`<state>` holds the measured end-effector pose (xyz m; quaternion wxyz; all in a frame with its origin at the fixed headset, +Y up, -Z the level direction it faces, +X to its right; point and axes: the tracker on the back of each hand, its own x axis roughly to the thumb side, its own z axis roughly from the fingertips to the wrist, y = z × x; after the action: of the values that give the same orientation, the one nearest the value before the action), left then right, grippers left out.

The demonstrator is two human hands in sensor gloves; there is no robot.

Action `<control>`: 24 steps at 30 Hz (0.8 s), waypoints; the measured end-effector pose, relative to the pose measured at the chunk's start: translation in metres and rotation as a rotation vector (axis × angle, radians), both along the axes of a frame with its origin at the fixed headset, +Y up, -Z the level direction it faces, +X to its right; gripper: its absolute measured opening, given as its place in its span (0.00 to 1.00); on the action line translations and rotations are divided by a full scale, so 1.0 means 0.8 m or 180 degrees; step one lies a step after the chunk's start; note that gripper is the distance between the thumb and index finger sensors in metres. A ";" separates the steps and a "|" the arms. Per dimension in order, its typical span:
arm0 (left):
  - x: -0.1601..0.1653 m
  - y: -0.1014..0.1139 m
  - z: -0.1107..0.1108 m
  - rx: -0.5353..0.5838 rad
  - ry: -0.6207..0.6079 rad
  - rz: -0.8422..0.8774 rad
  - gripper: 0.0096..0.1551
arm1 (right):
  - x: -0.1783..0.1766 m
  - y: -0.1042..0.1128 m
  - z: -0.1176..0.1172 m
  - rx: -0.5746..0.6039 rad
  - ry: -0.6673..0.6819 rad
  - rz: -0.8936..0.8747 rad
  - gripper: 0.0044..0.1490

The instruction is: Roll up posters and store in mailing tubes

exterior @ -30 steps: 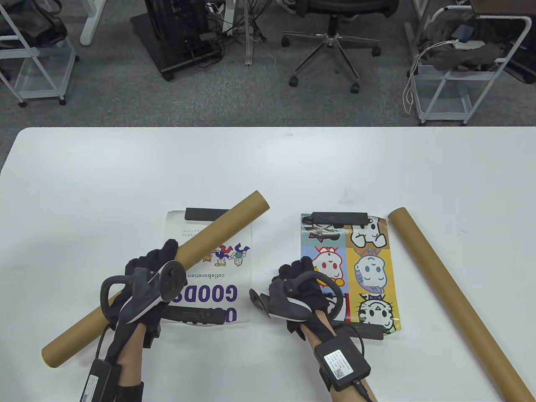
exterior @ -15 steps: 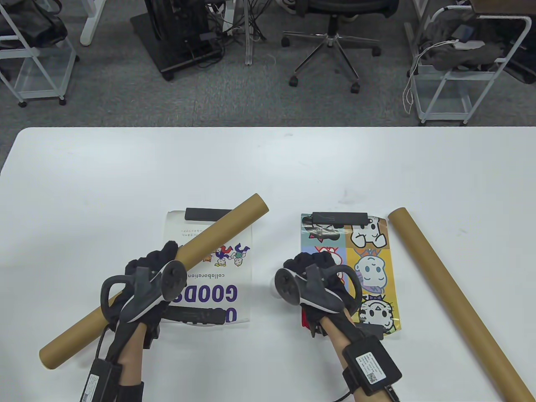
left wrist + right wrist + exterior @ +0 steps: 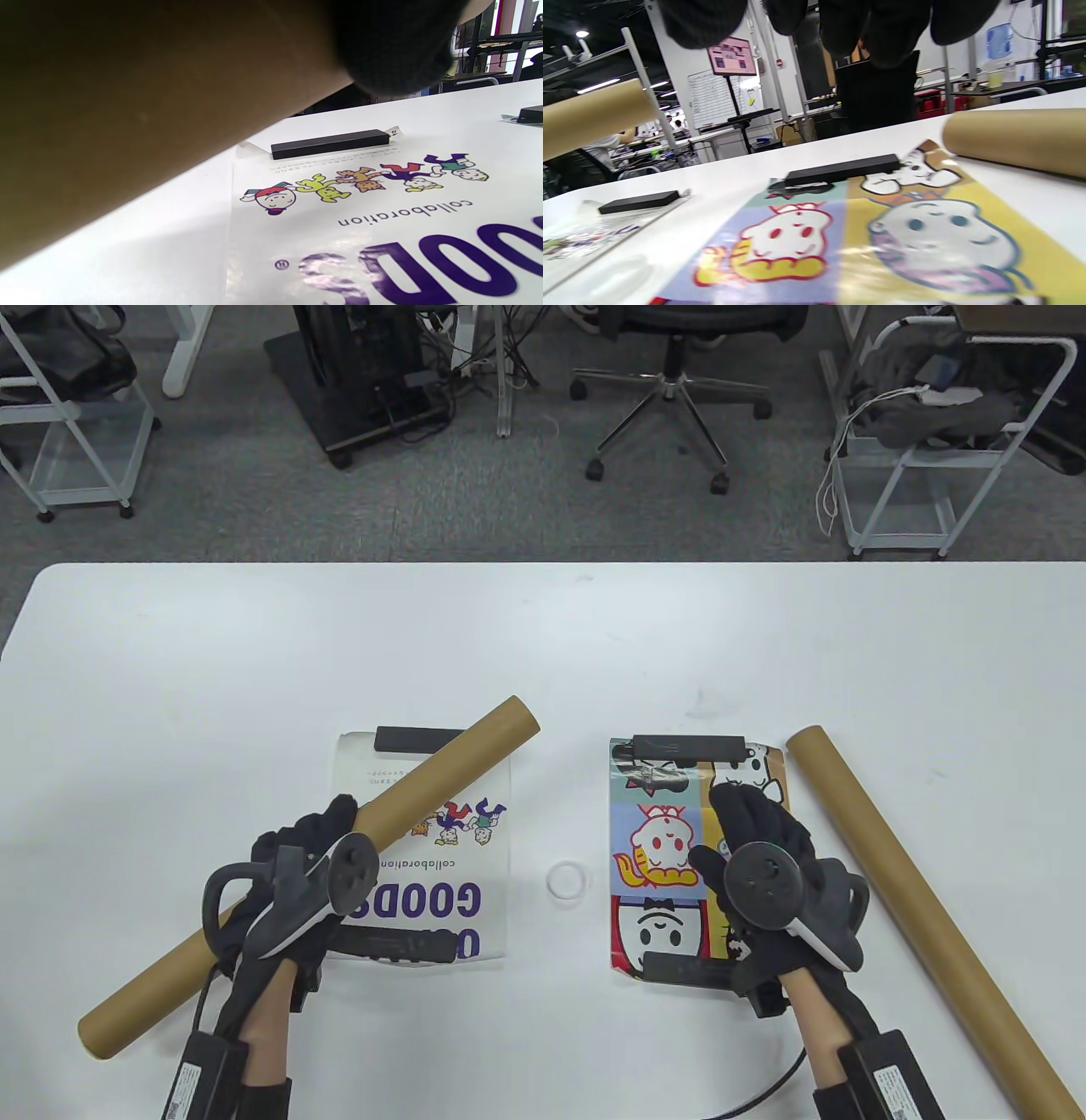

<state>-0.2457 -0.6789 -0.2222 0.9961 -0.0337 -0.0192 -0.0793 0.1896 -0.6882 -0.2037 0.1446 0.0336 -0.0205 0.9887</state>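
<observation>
My left hand (image 3: 316,848) grips a brown mailing tube (image 3: 424,780) and holds it slanted above the white "GOODS" poster (image 3: 462,848). In the left wrist view the tube (image 3: 127,106) fills the upper left above that poster (image 3: 382,212). My right hand (image 3: 755,827) is open and empty, fingers spread over the colourful cartoon poster (image 3: 662,848); its fingertips (image 3: 878,29) hang above the poster (image 3: 882,237). A white tube cap (image 3: 567,884) lies on the table between the posters. A second brown tube (image 3: 916,899) lies to the right of the cartoon poster.
Black bar weights hold each poster flat: top (image 3: 420,738) and bottom (image 3: 399,943) on the white one, top (image 3: 689,747) and bottom (image 3: 687,967) on the cartoon one. The white table's far edge (image 3: 543,568) borders a floor with a chair and carts.
My right hand has let go of the white cap, which now lies between the posters, and has moved right, over the cartoon poster. The left hand and its tube have barely shifted.
</observation>
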 end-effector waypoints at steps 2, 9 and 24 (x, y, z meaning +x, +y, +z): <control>-0.002 -0.003 -0.002 -0.0002 0.0032 -0.0048 0.51 | 0.014 -0.007 0.004 -0.0001 -0.0068 -0.0083 0.48; -0.011 -0.008 -0.005 -0.0047 0.0170 -0.0023 0.51 | 0.023 -0.015 0.012 0.0027 0.0037 -0.0252 0.47; -0.085 -0.028 -0.012 -0.0360 0.1411 0.0376 0.51 | 0.023 -0.015 0.012 0.0023 0.0059 -0.0277 0.47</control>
<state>-0.3136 -0.7013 -0.2317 0.9754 -0.1049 0.1937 -0.0103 0.2080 -0.7003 -0.1938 0.1876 0.0424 -0.0242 0.9810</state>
